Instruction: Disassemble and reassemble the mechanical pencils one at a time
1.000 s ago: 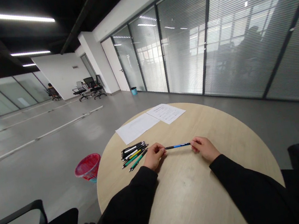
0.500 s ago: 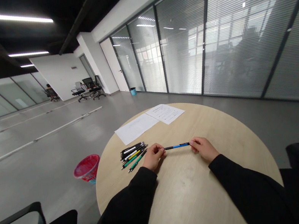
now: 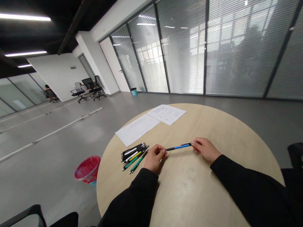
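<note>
Pretty simple setup, left to right: a red mesh wastebasket [image 3: 87,170] is left on the floor off the table [image 3: 191,208], a loose bunch of pens [image 3: 134,157] is laid on it, then the left hand [image 3: 155,158] and right hand [image 3: 206,149] are kept apart, a blue-and-black pen [image 3: 178,147] pinched end to end between them, just beside the bunch. Two paper sheets [image 3: 150,120] are lying further out.

2 paper sheets [image 3: 137,129] on round wood table [image 3: 191,204], red bin [image 3: 87,170] on flr.
</note>
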`<action>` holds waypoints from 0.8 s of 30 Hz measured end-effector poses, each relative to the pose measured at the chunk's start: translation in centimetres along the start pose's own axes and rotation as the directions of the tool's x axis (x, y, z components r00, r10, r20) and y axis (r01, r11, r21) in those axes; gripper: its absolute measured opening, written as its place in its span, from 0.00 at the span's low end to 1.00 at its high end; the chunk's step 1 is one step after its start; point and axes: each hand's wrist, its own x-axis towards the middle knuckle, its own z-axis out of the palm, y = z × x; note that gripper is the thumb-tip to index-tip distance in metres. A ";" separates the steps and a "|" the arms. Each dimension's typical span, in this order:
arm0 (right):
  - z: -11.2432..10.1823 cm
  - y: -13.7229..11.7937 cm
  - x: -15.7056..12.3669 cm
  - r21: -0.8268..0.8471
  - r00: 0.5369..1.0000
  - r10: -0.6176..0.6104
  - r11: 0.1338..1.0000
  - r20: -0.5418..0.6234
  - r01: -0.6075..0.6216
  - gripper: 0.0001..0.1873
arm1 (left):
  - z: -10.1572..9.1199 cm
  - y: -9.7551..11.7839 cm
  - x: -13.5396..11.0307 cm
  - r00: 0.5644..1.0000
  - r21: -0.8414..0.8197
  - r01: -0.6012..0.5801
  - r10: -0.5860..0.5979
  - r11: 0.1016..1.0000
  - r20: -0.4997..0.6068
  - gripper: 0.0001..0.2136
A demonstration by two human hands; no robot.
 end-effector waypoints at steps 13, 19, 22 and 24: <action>0.0 -0.4 -0.2 0.019 1.000 0.011 1.000 0.007 -0.011 0.18 | 0.0 0.1 -0.1 1.000 -0.014 -0.004 0.004 1.000 0.007 0.13; 0.0 -0.3 -0.1 -0.004 1.000 0.005 1.000 0.004 -0.005 0.18 | 0.1 0.3 -0.1 1.000 -0.002 0.003 -0.003 1.000 0.004 0.13; 0.1 -0.2 -0.1 -0.016 1.000 -0.001 1.000 -0.002 0.001 0.18 | 0.1 0.4 -0.1 1.000 0.001 0.008 -0.008 1.000 0.002 0.13; 0.1 -0.2 -0.1 -0.020 1.000 -0.005 1.000 -0.006 0.005 0.18 | 0.1 0.4 -0.1 1.000 0.008 0.009 -0.009 1.000 0.000 0.13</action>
